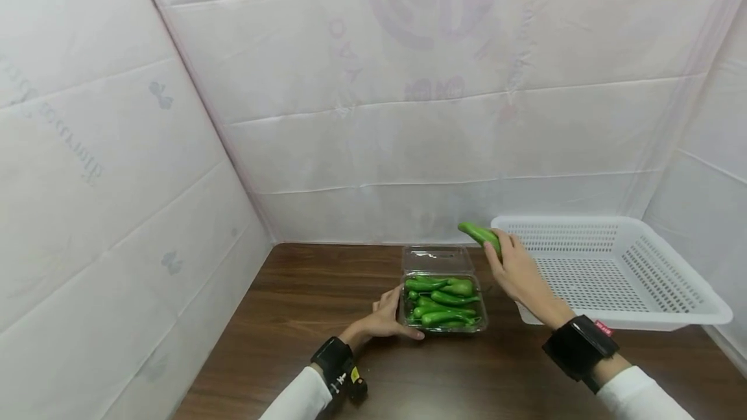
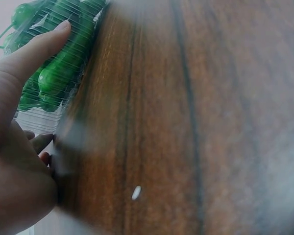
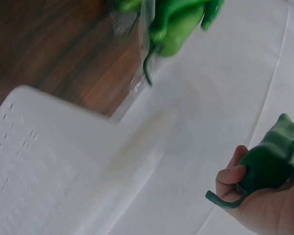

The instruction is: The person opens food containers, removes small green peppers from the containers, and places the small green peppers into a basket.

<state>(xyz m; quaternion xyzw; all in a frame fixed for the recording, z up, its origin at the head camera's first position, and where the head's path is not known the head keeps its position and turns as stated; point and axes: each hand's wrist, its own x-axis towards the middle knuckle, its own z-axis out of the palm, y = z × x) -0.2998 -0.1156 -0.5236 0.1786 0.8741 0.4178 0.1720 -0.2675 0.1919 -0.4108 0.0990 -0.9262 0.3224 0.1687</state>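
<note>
My right hand grips a green pepper in the air, between the clear box and the white basket. In the right wrist view the fingers curl round this pepper, its stem poking out below. A clear plastic box with its lid folded back holds several green peppers. Against the box's left side and front corner rests my left hand, thumb along the front. The left wrist view shows that thumb lying along the box wall; the other fingers are partly hidden.
A white perforated basket stands on the right of the brown wooden table, close to the right hand. White sheeting rises behind the table and on both sides. A small white speck lies on the wood.
</note>
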